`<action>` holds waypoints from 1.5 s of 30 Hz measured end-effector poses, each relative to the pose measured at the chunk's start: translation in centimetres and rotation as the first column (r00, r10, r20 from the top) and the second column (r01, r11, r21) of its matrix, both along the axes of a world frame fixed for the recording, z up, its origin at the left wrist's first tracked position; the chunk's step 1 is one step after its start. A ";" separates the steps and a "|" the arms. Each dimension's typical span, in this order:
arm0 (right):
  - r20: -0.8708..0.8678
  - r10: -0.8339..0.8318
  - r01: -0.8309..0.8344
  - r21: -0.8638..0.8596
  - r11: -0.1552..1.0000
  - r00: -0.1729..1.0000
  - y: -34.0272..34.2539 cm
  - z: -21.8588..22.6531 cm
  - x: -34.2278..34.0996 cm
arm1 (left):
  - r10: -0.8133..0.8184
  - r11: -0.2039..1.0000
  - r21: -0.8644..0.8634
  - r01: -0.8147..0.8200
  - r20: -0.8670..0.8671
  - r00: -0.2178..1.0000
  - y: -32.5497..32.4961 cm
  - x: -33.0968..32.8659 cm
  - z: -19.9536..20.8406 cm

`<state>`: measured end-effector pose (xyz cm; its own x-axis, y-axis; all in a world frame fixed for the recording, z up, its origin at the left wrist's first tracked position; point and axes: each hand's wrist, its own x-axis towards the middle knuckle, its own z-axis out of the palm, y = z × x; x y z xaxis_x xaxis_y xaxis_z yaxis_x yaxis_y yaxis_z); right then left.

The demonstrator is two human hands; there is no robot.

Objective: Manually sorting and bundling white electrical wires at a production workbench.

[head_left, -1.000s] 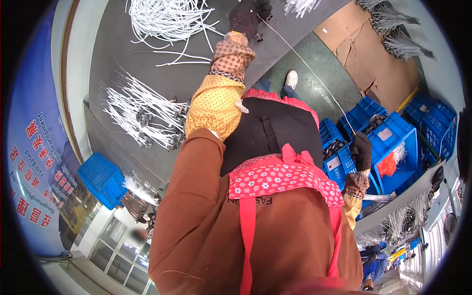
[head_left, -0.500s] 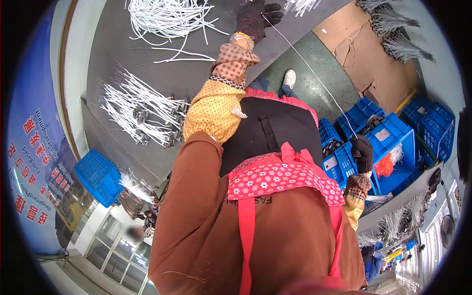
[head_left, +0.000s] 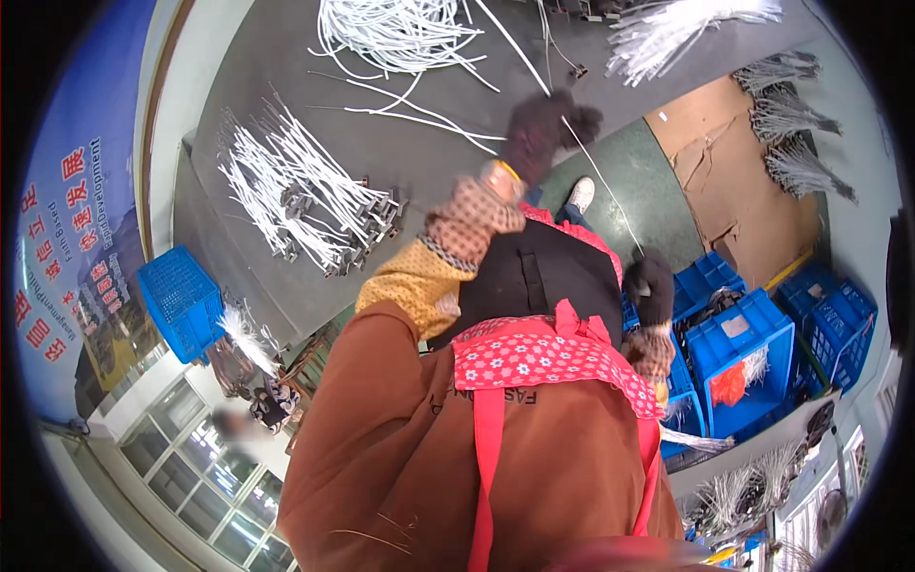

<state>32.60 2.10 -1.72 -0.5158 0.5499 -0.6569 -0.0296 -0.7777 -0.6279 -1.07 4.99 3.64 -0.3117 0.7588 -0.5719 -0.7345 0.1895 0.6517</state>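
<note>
Head view: the right hand (head_left: pixel 649 282) is closed on a thin white cable (head_left: pixel 607 181) that runs taut to the left hand (head_left: pixel 551 133), too blurred to tell whether its grip is clamped. On the counter (head_left: pixel 250 86), bunched white wires (head_left: pixel 305 176) already bear dark connectors (head_left: pixel 360 238); the loose white heap (head_left: pixel 396 38) seemingly has none.

Head-worn fisheye view, looking down

Worn on the head, the camera faces down, close over the apron (head_left: pixel 543 362), toward the hands (head_left: pixel 538 133) and worktop (head_left: pixel 276 57) beyond; its wide round field takes in floor (head_left: pixel 634 157) at right.
</note>
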 end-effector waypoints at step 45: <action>0.742 -0.094 -0.626 0.620 0.473 0.664 11.7 -3.1 -29.2 | -0.424 0.895 -0.356 0.270 -0.868 0.260 -3.3 -3.6 8.0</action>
